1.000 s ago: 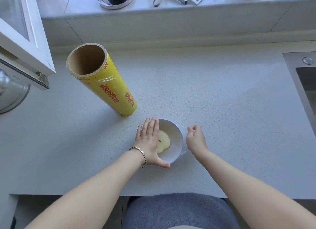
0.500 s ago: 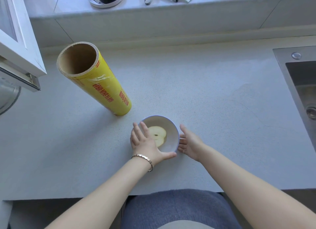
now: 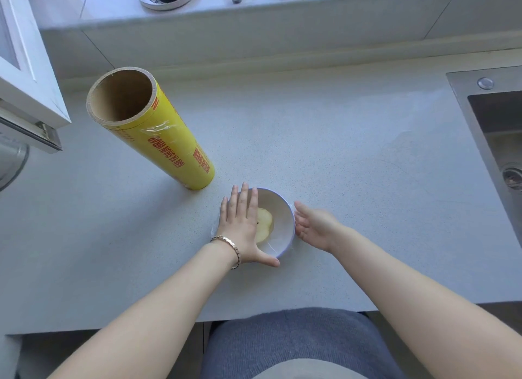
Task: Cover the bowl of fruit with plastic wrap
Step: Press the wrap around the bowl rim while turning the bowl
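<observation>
Left grip (image 3: 241, 226) flat on film-covered white bowl (image 3: 282, 231) | right grip (image 3: 316, 228) straight-fingered beside rim (apple slice (image 3: 265, 223) inside)

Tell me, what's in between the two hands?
The white bowl with a pale fruit slice inside, seen in the head view. The left hand lies flat over its left side; the right hand is open by its right rim.

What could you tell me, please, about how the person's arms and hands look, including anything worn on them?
The left arm and right arm are bare to the frame's edge, no sleeves showing. The left hand and right hand are ungloved and I see no rings. A slim metal link bracelet, gold-toned, circles the left wrist; the right wrist wears nothing.
</observation>
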